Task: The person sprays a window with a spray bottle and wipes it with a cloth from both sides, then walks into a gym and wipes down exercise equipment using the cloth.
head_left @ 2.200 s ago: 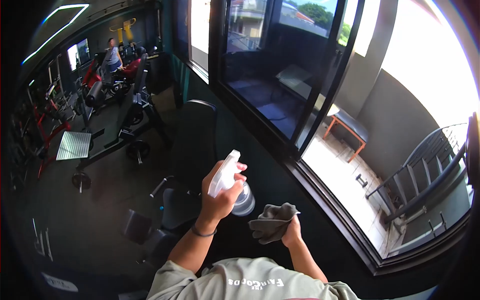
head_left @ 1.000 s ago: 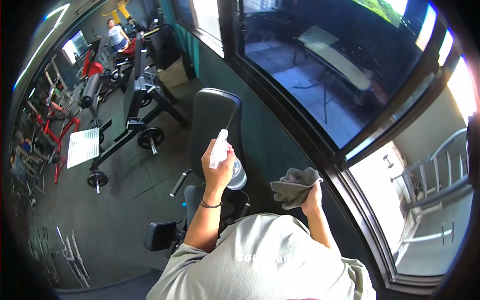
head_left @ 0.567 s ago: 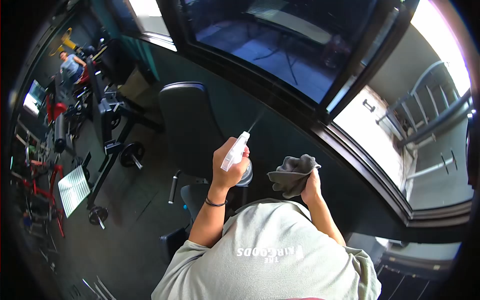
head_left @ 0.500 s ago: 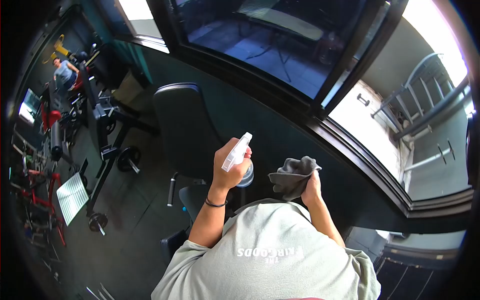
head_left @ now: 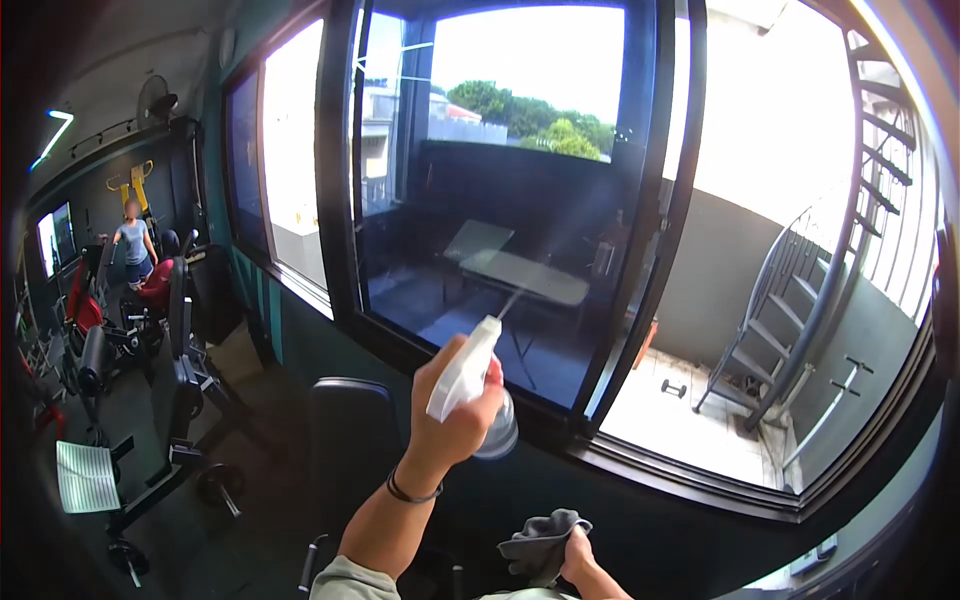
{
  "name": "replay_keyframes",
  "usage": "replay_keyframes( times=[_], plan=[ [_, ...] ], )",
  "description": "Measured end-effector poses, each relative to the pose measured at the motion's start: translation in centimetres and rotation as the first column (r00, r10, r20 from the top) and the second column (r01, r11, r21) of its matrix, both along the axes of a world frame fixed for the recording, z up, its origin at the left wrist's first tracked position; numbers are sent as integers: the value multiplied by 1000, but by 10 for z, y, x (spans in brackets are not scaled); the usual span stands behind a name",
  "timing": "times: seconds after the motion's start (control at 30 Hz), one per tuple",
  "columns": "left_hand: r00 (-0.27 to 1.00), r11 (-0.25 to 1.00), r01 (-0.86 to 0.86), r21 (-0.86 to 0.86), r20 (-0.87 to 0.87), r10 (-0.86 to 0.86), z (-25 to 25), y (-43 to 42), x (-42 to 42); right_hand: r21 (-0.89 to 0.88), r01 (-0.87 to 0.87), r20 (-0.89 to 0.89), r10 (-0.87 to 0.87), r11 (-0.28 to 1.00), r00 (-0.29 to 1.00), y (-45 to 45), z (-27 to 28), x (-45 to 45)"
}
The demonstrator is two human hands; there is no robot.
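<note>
My left hand is wrapped round a spray bottle with a white trigger head and a clear body. A fine jet leaves its nozzle toward the dark-framed window pane. Trees, a building and a bench-like shape show in the glass. Lower down, my right hand grips a crumpled grey cloth, held apart from the glass. A dark band circles my left wrist.
Below the window stands a black padded seat back. Gym machines and weight plates fill the left side, where a person stands farther back. Through the opening at right are a spiral staircase and a dumbbell.
The view has tilted up toward the window. My left hand has raised the spray bottle toward the glass, and spray now comes out. The cloth stays in my right hand.
</note>
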State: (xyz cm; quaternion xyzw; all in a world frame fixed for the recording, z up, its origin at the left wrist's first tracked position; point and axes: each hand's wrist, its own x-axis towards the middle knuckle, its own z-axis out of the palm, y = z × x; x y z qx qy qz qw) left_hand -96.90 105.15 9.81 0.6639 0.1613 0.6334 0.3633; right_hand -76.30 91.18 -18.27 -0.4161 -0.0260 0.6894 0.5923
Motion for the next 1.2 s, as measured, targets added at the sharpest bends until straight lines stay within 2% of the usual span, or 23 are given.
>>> replay_keyframes(
  times=[0.07,0.13,0.23,0.27,0.37,0.47,0.67,0.7,0.8,0.93,0.97,1.07,1.2],
  plan=[
    [992,998,25,-50,124,-18,15,7,4,37,-22,29,21,999,999,2,14,-10],
    [969,994,-71,-86,232,90,25,10,2,93,-63,60,58,994,997,4,15,-12],
    [951,963,-262,-65,151,269,18,17,-20,32,-71,121,66,997,990,-3,27,-15],
    [931,947,-309,-82,178,319,15,17,-28,8,-77,139,75,997,987,-4,28,-16],
    [834,881,-456,-123,285,472,-5,32,-47,-37,62,66,-60,997,996,-7,-4,-7],
    [746,757,-651,-63,131,653,-22,37,-71,-103,17,95,-7,995,995,-3,-16,2],
    [747,772,-631,-78,208,632,5,23,-80,-76,-76,153,87,994,984,2,16,-18],
    [748,781,-623,-33,267,608,13,23,-79,-32,-125,163,129,992,978,5,14,-18],
    [753,795,-606,33,347,560,35,27,-79,-29,-110,165,113,993,980,6,13,-22],
    [731,747,-655,113,343,589,72,20,-75,-24,-88,154,91,996,984,4,4,-23],
    [714,726,-671,152,396,577,79,24,-71,-24,-76,153,78,997,985,4,1,-21],
    [749,757,-631,170,387,538,85,30,-65,-15,-41,148,43,999,988,2,-6,-17],
    [725,728,-659,190,417,548,99,26,-48,1,-13,162,12,1000,987,-1,-7,-13]
  ],
)
